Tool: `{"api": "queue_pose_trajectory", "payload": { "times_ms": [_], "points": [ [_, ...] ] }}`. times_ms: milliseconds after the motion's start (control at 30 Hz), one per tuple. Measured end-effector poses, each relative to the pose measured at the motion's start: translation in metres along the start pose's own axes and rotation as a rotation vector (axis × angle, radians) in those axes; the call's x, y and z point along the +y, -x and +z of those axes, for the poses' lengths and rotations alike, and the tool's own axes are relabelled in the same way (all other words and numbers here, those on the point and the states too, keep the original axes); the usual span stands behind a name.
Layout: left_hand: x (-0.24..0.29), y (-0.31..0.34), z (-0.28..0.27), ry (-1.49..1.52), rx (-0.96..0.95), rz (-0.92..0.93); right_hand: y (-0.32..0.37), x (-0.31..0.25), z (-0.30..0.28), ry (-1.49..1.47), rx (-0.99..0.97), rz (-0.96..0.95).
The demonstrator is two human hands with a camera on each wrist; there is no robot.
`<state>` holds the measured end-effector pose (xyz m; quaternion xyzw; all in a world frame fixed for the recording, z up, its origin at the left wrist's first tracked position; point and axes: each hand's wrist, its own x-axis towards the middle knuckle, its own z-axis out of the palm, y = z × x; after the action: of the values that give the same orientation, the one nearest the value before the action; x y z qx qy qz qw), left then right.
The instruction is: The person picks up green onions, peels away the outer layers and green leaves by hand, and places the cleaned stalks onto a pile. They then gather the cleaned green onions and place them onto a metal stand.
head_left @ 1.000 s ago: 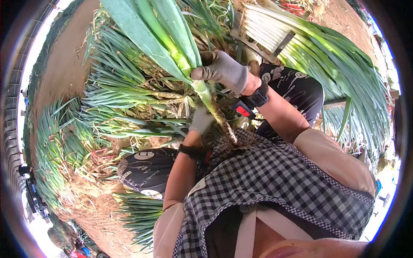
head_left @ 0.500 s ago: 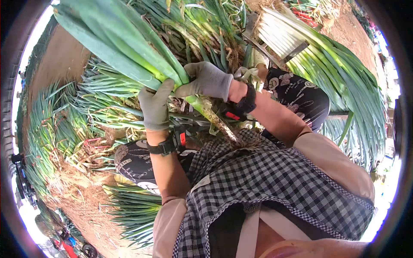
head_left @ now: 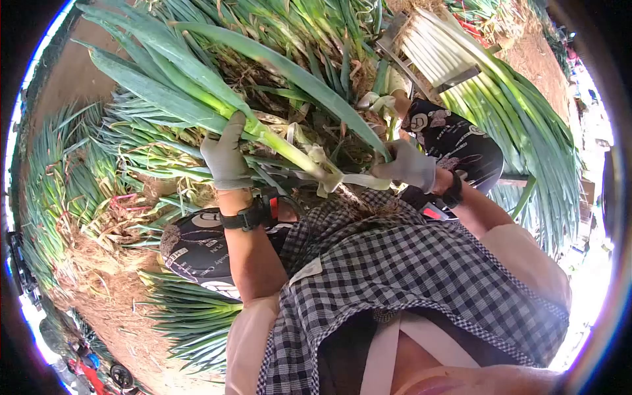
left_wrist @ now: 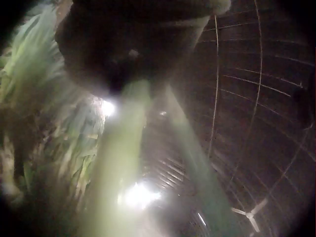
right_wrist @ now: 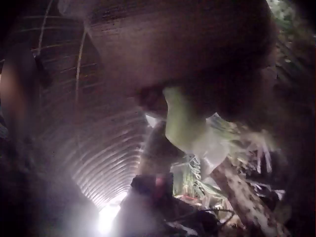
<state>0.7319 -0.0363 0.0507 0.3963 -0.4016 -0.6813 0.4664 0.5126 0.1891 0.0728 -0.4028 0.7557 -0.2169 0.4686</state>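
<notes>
My gloved left hand (head_left: 227, 158) grips a large green onion (head_left: 289, 153) where its stalk meets the leaves. The green leaves fan out to the upper left, and its dirty root end points down at the checkered apron (head_left: 421, 263). In my gloved right hand (head_left: 411, 166) is an outer leaf (head_left: 316, 82), its long green blade arching back over the stalk. A pale strip of its sheath (head_left: 365, 179) stretches from the right hand to the lower stalk. The left wrist view shows the pale stalk (left_wrist: 121, 163) below the dark glove; the right wrist view shows the sheath (right_wrist: 185, 123) by the glove.
Uncleaned green onions (head_left: 145, 138) lie heaped on the left and ahead. At the upper right, a metal rack (head_left: 457, 79) holds a bundle of cleaned green onions (head_left: 526, 131). Another bunch (head_left: 197, 322) lies by the left knee on the brown dirt floor (head_left: 118, 276).
The left hand rose from below and took hold of the stalk by the leaves. The right hand moved right and down from the stalk, pulling an outer leaf away and baring paler stalk.
</notes>
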Motion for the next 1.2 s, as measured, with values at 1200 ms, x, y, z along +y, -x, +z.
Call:
{"api": "queue_pose_trajectory", "payload": {
  "times_ms": [1200],
  "points": [
    [0.014,0.02,0.039,0.052,-0.445,-0.164,-0.082,-0.125,-0.022,-0.388,-0.107,-0.713]
  ]
}}
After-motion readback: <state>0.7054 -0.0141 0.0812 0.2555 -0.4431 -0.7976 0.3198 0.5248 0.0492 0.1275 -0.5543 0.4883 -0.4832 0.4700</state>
